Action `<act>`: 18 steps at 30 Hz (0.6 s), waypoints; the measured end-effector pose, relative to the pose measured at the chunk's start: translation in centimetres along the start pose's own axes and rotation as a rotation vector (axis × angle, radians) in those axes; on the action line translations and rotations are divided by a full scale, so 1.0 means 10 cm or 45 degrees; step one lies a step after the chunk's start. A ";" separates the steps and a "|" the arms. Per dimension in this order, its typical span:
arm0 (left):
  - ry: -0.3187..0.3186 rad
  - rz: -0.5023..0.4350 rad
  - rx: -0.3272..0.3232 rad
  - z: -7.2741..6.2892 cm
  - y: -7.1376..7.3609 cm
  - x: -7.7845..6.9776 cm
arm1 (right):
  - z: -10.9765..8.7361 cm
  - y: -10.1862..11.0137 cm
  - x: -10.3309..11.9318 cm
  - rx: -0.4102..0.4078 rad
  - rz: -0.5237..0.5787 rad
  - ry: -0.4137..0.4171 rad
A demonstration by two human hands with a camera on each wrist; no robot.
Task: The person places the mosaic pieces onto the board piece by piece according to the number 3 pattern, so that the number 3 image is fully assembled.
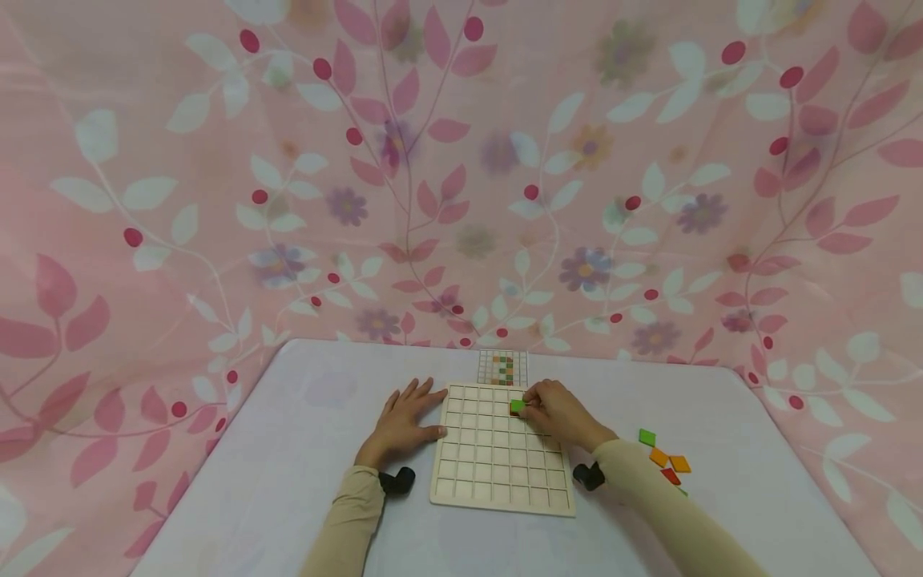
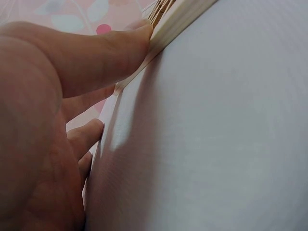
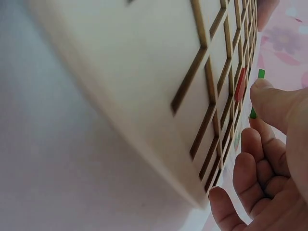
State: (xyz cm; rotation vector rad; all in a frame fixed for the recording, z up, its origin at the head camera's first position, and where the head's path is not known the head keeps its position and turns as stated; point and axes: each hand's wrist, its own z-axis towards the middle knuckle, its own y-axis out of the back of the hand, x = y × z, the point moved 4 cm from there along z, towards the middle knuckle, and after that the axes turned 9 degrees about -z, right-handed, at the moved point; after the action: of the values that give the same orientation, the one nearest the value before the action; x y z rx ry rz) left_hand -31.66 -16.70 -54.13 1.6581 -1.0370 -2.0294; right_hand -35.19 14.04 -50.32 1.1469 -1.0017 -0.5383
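Note:
A pale wooden grid board (image 1: 497,449) lies on the table. My right hand (image 1: 561,413) is over its upper right part, thumb and fingers pinching a green tile (image 1: 517,405). Seen from the right wrist, the green tile (image 3: 260,74) is held on edge between thumb and fingertip. A red tile (image 3: 239,85) lies in the grid close by, mostly covered by the green one in the head view. At the board's left edge, my left hand (image 1: 405,418) has its fingers spread, and its thumb (image 2: 120,53) touches the wooden side.
Behind the board sits a small pattern card (image 1: 503,368) printed with a grid and coloured squares. Loose tiles lie right of the right forearm: a green one (image 1: 646,437), orange ones (image 1: 680,464) and a red one (image 1: 671,476). A flowered pink curtain (image 1: 461,200) hangs behind the white table (image 1: 288,433).

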 end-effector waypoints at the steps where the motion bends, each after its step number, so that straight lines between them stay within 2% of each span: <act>1: -0.002 0.000 -0.001 0.00 0.00 0.00 | 0.01 -0.01 0.01 0.001 0.004 0.010; 10: -0.004 0.007 -0.010 -0.01 0.01 0.00 | 0.09 -0.05 0.13 0.003 0.013 0.055; 18: -0.006 0.001 -0.003 -0.01 0.00 -0.02 | 0.12 -0.10 0.17 0.002 0.015 0.042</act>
State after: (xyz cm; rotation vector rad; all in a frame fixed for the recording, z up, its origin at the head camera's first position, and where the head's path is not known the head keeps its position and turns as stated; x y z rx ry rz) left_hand -31.56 -16.63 -54.01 1.6521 -1.0363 -2.0342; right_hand -35.28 11.76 -50.48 1.1468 -0.9801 -0.5075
